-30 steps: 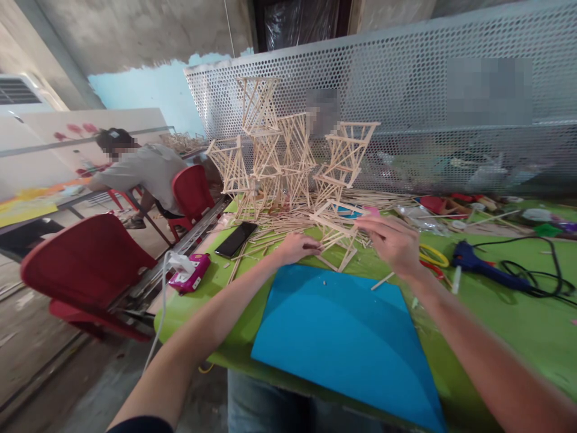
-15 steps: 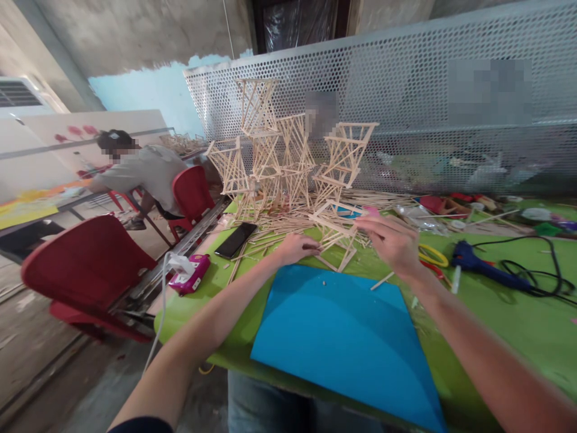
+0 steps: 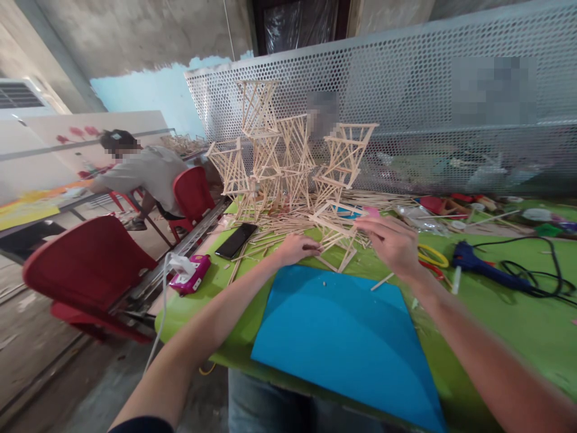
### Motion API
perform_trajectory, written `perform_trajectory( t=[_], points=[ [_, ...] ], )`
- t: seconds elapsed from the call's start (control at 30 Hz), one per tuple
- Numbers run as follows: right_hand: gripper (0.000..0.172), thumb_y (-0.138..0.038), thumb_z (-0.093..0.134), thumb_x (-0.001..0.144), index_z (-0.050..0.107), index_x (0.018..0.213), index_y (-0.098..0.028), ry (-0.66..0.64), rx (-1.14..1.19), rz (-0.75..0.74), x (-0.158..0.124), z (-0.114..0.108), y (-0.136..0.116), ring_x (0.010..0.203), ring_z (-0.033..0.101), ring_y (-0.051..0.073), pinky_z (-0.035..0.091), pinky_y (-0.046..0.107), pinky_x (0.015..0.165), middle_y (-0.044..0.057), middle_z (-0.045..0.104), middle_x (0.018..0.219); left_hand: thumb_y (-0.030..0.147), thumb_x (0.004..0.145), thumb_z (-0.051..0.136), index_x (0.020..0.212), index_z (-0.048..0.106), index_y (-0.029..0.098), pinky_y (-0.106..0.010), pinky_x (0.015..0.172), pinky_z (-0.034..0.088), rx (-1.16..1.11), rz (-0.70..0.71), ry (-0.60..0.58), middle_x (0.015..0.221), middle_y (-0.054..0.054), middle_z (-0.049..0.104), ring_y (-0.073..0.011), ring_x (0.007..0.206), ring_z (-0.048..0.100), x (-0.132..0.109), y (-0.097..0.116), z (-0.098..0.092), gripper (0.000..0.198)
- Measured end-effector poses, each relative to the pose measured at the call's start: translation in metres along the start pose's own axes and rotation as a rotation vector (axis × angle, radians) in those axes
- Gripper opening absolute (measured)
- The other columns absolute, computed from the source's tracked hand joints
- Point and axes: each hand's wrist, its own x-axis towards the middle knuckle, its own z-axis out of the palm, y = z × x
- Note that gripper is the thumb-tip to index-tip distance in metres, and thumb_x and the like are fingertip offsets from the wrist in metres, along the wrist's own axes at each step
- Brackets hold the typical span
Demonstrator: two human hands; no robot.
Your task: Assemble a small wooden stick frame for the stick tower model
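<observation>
Between my hands stands a small open frame of wooden sticks (image 3: 347,260), just past the far edge of a blue sheet (image 3: 338,337). My left hand (image 3: 297,248) pinches a stick at the frame's lower left side. At its upper right, my right hand (image 3: 391,240) is closed with the fingertips against the frame; the exact piece in them is too small to make out. A loose stick (image 3: 382,281) and a tiny bit (image 3: 324,283) lie on the blue sheet. Behind rises a taller structure of joined wooden sticks (image 3: 297,168), amid a pile of loose sticks (image 3: 288,222).
On the green tabletop (image 3: 505,337), a blue glue gun (image 3: 491,267) with a black cord and yellow-handled scissors (image 3: 433,255) lie right. A phone (image 3: 235,240) and magenta power strip (image 3: 192,273) lie left. A perforated metal panel (image 3: 406,90) stands behind. Another person (image 3: 144,168) sits beyond a red chair (image 3: 85,264).
Both hands stay at the stick frame with almost no movement. The view has shifted very slightly.
</observation>
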Motion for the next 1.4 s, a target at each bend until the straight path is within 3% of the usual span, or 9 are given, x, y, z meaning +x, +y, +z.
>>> perform_trajectory(
  t=[0.83,1.4],
  points=[
    [0.029,-0.014,0.066,0.102,0.083,0.119,-0.031,0.005,-0.028,-0.006,-0.0006,0.0007,0.0017,0.104,0.081,0.022,0.063,0.039,0.096,0.0,0.084,0.118,0.045,0.104,0.067,0.115,0.084,0.029,-0.029,0.101,0.052,0.0,-0.012,-0.002,0.128,0.002,0.081,-0.0192,0.113,0.075,-0.0008,0.0024,-0.0012,0.026],
    [0.025,-0.017,0.066,0.102,0.082,0.117,-0.028,-0.042,-0.012,0.026,-0.0021,-0.0005,0.0042,0.108,0.08,0.022,0.062,0.038,0.102,0.002,0.083,0.12,0.047,0.104,0.067,0.114,0.084,0.029,-0.027,0.1,0.053,-0.055,-0.026,-0.015,0.126,0.003,0.081,-0.0181,0.109,0.076,-0.0013,0.0029,-0.002,0.027]
  ],
)
